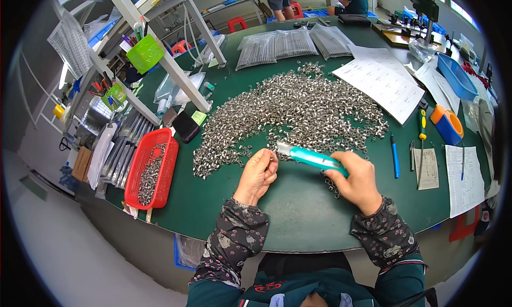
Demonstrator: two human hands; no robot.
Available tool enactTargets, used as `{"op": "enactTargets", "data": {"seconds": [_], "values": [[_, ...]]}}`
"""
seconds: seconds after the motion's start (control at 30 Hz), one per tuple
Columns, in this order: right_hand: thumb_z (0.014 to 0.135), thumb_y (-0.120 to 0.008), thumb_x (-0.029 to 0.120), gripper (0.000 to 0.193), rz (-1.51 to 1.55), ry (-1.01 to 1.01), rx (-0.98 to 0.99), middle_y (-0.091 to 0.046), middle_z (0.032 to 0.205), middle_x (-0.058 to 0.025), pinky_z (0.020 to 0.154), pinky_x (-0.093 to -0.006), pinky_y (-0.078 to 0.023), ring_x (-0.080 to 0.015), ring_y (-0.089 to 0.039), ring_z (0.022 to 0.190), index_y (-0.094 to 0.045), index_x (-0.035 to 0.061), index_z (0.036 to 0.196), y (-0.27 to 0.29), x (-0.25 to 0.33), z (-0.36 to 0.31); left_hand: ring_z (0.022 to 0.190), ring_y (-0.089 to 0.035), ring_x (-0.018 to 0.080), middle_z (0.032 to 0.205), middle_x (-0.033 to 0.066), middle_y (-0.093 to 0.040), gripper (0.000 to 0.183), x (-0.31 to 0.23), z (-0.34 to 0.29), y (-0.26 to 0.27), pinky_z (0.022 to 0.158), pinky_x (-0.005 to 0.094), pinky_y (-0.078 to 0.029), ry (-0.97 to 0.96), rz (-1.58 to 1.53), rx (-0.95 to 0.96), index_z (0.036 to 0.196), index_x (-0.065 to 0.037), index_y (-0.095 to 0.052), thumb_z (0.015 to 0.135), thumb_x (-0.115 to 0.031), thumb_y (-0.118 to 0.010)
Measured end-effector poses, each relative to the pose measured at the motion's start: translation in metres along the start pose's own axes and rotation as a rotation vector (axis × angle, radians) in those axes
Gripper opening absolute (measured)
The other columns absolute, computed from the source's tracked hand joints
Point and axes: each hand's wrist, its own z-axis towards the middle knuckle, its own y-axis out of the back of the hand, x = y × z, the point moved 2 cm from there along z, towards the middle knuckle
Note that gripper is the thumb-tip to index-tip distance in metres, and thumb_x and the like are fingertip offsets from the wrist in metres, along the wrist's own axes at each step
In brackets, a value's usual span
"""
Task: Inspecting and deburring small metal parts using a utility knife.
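My right hand (360,183) grips a teal utility knife (314,159), its blade end pointing left toward my other hand. My left hand (255,175) is closed in a pinch beside the blade. A small metal ring (271,158) seems to be between its fingertips, mostly hidden by them. Just beyond both hands spreads a wide heap of small silver metal rings (304,107). Several loose rings (332,187) lie below the knife, near my right fingers.
A red plastic basket (172,171) holding more metal pieces stands at left, near a black phone (185,127). Papers (381,86), a blue pen (394,156), a screwdriver (422,127) and an orange-and-blue tape dispenser (447,124) lie at right. Bagged rods (293,45) line the back.
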Motion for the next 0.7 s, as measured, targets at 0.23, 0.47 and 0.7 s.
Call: {"op": "enactTargets", "data": {"seconds": [0.23,0.47,0.7], "values": [[0.071,-0.066,0.018,0.024,0.048,-0.018,-0.036,-0.059,0.076,-0.0128,0.056,-0.0348,-0.045,-0.0296,-0.058,0.065,-0.059,0.0035,0.088,-0.002,-0.005,-0.001,0.045,-0.031,0.0018,0.073,0.0031,-0.052,0.020,-0.004,-0.002,-0.003,0.036,0.0140,-0.023,-0.042,0.027,-0.019,0.090,-0.004,-0.054,0.091,-0.022,-0.046],[0.071,-0.066,0.022,0.025,0.086,-0.139,0.083,-0.060,0.075,-0.0126,0.056,-0.0349,-0.045,-0.0291,-0.058,0.064,-0.060,0.0042,0.088,-0.005,-0.007,-0.001,0.049,-0.034,0.0021,0.077,0.0032,-0.052,0.015,-0.007,-0.001,-0.007,0.038,0.0143,-0.026,-0.060,-0.039,-0.048,0.094,-0.003,-0.055,0.091,-0.016,-0.047],[0.070,-0.066,0.023,0.026,0.137,-0.164,0.173,-0.060,0.075,-0.0130,0.058,-0.0358,-0.046,-0.0292,-0.059,0.065,-0.061,0.0047,0.087,-0.007,-0.008,-0.002,0.050,-0.034,0.0027,0.076,0.0030,-0.051,0.013,-0.003,0.001,0.001,0.039,0.0147,-0.026,-0.138,-0.031,-0.002,0.093,-0.003,-0.054,0.090,-0.015,-0.047]]}}
